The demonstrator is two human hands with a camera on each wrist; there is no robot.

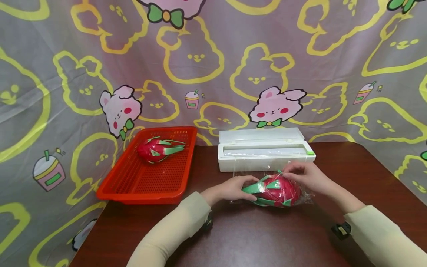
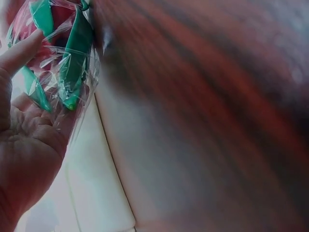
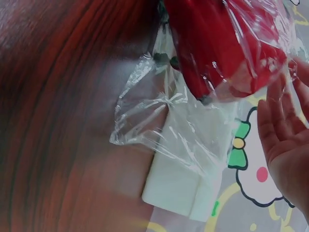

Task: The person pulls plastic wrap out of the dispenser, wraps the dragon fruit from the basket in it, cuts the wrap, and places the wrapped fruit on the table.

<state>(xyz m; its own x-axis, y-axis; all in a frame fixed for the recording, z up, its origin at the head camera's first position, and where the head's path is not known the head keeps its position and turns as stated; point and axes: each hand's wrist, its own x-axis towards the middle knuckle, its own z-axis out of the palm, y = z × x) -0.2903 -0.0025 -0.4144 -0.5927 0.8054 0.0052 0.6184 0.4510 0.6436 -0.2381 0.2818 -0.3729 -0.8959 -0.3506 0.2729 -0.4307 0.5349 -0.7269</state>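
A red dragon fruit (image 1: pixel 279 190) with green leaf tips lies on the table, wrapped loosely in clear cling film (image 3: pixel 140 113). My left hand (image 1: pixel 234 188) holds its leafy end, thumb on the near side and fingers on the far side; the left wrist view shows the green tips (image 2: pixel 75 63) between them under the film. At the rounded end, my right hand (image 1: pixel 308 177) pinches the film over the fruit's top. A loose flap of film sticks out past that end in the right wrist view. Some fingertips are hidden.
Behind the hands stands a white cling film box (image 1: pixel 267 163), its lid raised and a sheet of film hanging over the front. To the left, an orange-red plastic basket (image 1: pixel 146 198) holds another dragon fruit (image 1: pixel 156 150). A patterned curtain (image 1: pixel 213 66) hangs behind the brown table (image 1: pixel 240 237).
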